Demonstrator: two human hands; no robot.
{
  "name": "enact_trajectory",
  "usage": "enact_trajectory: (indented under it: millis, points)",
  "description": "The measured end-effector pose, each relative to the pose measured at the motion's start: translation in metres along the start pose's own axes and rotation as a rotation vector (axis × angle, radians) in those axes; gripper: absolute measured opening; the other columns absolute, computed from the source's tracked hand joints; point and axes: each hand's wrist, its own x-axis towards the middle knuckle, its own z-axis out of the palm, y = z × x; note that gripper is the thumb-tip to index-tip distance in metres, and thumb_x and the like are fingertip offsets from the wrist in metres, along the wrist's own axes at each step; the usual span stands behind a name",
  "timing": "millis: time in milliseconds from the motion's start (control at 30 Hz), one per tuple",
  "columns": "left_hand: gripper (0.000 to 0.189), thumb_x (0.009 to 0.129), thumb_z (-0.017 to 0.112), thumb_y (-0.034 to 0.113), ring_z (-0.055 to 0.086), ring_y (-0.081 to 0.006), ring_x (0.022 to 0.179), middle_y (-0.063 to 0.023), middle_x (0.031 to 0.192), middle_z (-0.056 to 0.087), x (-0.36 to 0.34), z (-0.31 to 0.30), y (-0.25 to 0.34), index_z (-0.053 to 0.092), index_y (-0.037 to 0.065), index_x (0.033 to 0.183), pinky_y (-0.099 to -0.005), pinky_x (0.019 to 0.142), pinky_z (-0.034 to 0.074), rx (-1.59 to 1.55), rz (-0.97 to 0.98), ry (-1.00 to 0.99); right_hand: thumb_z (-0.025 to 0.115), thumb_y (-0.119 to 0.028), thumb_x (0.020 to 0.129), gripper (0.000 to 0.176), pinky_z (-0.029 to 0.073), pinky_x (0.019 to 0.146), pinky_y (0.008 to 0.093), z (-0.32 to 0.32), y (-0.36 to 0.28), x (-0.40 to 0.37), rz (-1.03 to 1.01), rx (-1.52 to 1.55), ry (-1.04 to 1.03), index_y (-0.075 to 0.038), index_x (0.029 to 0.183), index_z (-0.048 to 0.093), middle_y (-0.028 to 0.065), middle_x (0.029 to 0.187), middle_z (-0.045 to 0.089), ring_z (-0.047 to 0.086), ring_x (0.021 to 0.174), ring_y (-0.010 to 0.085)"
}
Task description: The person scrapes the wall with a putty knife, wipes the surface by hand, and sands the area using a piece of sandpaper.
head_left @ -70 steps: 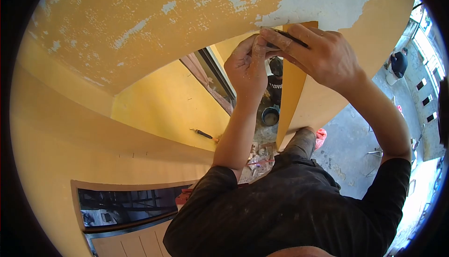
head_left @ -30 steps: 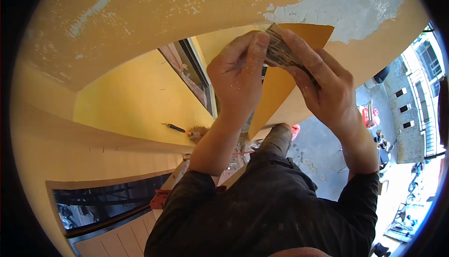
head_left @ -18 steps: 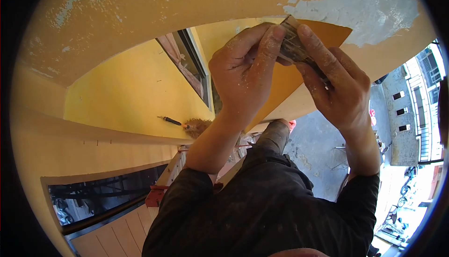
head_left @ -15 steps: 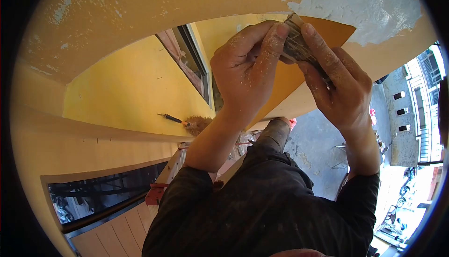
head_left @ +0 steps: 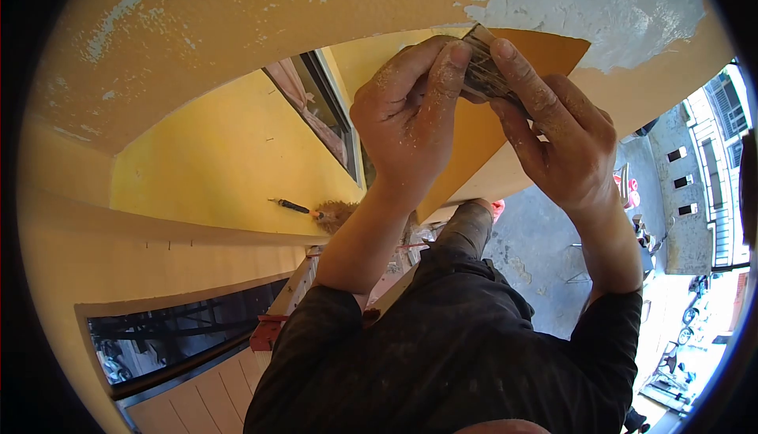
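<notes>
A small, flat, dark grey piece with pale scratches and a lighter end (head_left: pixel 487 72) is held up between both hands; I cannot make out its exact kind. My left hand (head_left: pixel 410 110) is closed, with its thumb and fingers pinching the piece from the left. My right hand (head_left: pixel 564 134) is closed on its right side, thumb below and fingers along its edge. Pale dust covers the fingers of both hands. Just beyond the piece is the orange-yellow wall (head_left: pixel 332 8), with a patch of grey-white filler (head_left: pixel 632 16) to the upper right.
A dusty feather-like duster with a black handle (head_left: pixel 294 207) lies on the yellow ledge at left. Several nails (head_left: pixel 169 245) stick out of the wall below. A window (head_left: pixel 324 110) is behind my left hand. Under me are a ladder (head_left: pixel 296 284) and grey floor (head_left: pixel 537 252) far below.
Both hands and the dark piece have shifted slightly left in view, and the whole view has moved a little. The grip of both hands looks much the same.
</notes>
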Motion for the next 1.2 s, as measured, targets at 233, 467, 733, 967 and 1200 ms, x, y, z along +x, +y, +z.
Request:
enact_trajectory:
  millis: [233, 467, 733, 967, 1200]
  points:
    - [0.013, 0.089, 0.064, 0.003, 0.065, -0.0105, 0.066, -0.0097, 0.079, 0.067, 0.0, 0.004, -0.006, 0.065, -0.009, 0.096, -0.0207, 0.057, 0.053, -0.025, 0.04, 0.028, 0.075, -0.009, 0.076, 0.054, 0.05, 0.047, 0.0282, 0.003, 0.005, -0.001, -0.038, -0.028, 0.057, -0.012, 0.128, 0.06, 0.0018, 0.065, 0.054, 0.055, 0.053, 0.0116]
    - [0.014, 0.089, 0.065, 0.003, 0.064, -0.0103, 0.064, -0.0098, 0.079, 0.067, 0.0, 0.003, -0.008, 0.065, -0.009, 0.096, -0.0206, 0.056, 0.052, -0.005, 0.063, 0.031, 0.074, 0.001, 0.074, 0.055, 0.046, 0.048, 0.0269, -0.001, 0.005, 0.0, -0.05, -0.01, 0.029, -0.005, 0.127, 0.059, 0.0075, 0.072, 0.061, 0.053, 0.053, 0.0122]
    - [0.015, 0.09, 0.064, 0.004, 0.062, -0.0081, 0.064, -0.0081, 0.078, 0.066, 0.001, 0.002, -0.002, 0.064, -0.009, 0.097, -0.0204, 0.056, 0.051, -0.047, 0.005, 0.04, 0.072, 0.003, 0.075, 0.054, 0.046, 0.05, 0.028, -0.005, -0.001, 0.005, 0.016, 0.039, -0.022, -0.005, 0.127, 0.059, 0.0083, 0.072, 0.06, 0.053, 0.056, 0.0134]
    - [0.014, 0.091, 0.063, 0.005, 0.063, -0.0082, 0.064, -0.0083, 0.078, 0.066, -0.002, 0.001, 0.002, 0.064, -0.008, 0.095, -0.0202, 0.055, 0.05, -0.003, 0.039, -0.009, 0.072, 0.001, 0.075, 0.055, 0.046, 0.05, 0.0295, -0.008, -0.01, 0.006, 0.013, 0.036, 0.015, -0.009, 0.128, 0.059, 0.0065, 0.069, 0.056, 0.052, 0.055, 0.0143]
    - [0.014, 0.091, 0.062, 0.004, 0.063, -0.0094, 0.065, -0.0085, 0.079, 0.066, -0.002, 0.008, -0.001, 0.064, -0.008, 0.096, -0.0208, 0.056, 0.052, -0.013, -0.027, -0.009, 0.074, -0.004, 0.075, 0.055, 0.048, 0.05, 0.0305, -0.009, -0.005, 0.003, 0.055, -0.008, 0.011, -0.013, 0.127, 0.061, 0.0036, 0.066, 0.054, 0.052, 0.052, 0.0145]
